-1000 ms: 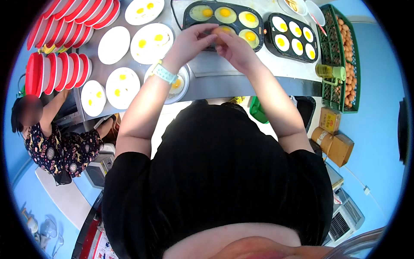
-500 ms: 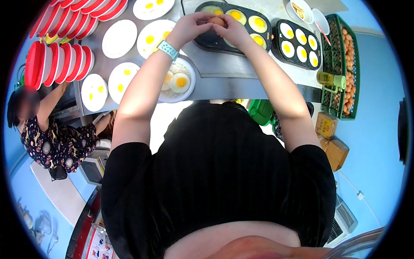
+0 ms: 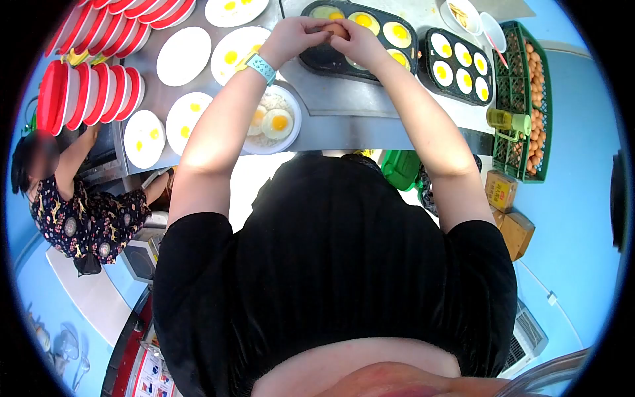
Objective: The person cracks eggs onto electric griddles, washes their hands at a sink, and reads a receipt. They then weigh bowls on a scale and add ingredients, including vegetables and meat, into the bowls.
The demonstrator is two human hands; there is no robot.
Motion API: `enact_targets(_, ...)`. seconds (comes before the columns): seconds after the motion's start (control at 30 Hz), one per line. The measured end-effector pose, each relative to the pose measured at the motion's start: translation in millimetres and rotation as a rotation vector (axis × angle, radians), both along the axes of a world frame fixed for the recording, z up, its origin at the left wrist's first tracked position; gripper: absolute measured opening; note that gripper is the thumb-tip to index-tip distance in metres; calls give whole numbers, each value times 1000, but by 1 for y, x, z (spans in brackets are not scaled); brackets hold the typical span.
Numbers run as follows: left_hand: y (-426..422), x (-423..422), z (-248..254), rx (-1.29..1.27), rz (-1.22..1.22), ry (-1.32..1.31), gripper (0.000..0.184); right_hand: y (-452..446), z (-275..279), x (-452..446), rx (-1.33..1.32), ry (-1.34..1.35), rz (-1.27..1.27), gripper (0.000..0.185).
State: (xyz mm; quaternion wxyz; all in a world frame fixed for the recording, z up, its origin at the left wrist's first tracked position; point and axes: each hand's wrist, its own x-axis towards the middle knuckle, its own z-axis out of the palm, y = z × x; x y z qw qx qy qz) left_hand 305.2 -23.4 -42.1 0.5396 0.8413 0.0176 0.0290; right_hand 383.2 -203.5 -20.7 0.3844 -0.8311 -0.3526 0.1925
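Observation:
A brown egg [image 3: 336, 30] is held between my left hand [image 3: 294, 38] and my right hand [image 3: 360, 45], fingers of both closed around it. Both hands are over the near-left part of a black egg pan [image 3: 317, 65] with round wells. Several wells hold eggs with yellow yolks; the wells under my hands are partly hidden. To the right, a second black pan [image 3: 431, 89] carries several eggs with whiter whites. Below my left wrist stands a white bowl [image 3: 296, 126] of rice topped with fried eggs. Whether the shell is cracked, I cannot tell.
Plates with fried eggs [image 3: 144, 140] and a bare white plate [image 3: 184, 56] lie on the left. Red-and-white bowls [image 3: 86, 96] are stacked beyond. Right are an oil bottle [image 3: 501, 120] and a green egg crate [image 3: 512, 99]. A co-worker [image 3: 83, 212] is at the left.
My hands stay together on the egg over the pan, with only a slight shift. The co-worker's arm at the left has moved slightly. The pans and plates look the same.

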Motion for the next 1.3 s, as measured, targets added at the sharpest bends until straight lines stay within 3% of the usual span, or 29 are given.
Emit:
enact_targets(0.7,6,-5,-4,34,-90,-22,33,-9,1,-3,-45,-21,131,43)
enact_targets(0.87,7,-3,6,229,-120,-54,34,-13,7,0,-39,-104,170,46)
enact_targets(0.97,12,5,-8,214,-122,-107,33,-14,10,3,-32,-111,187,48)
enact_targets(1.17,10,5,16,256,-168,-85,32,-16,12,7,-55,-202,161,49)
enact_targets(1.3,10,-2,60,196,-186,-132,27,-15,43,7,-13,-264,221,48)
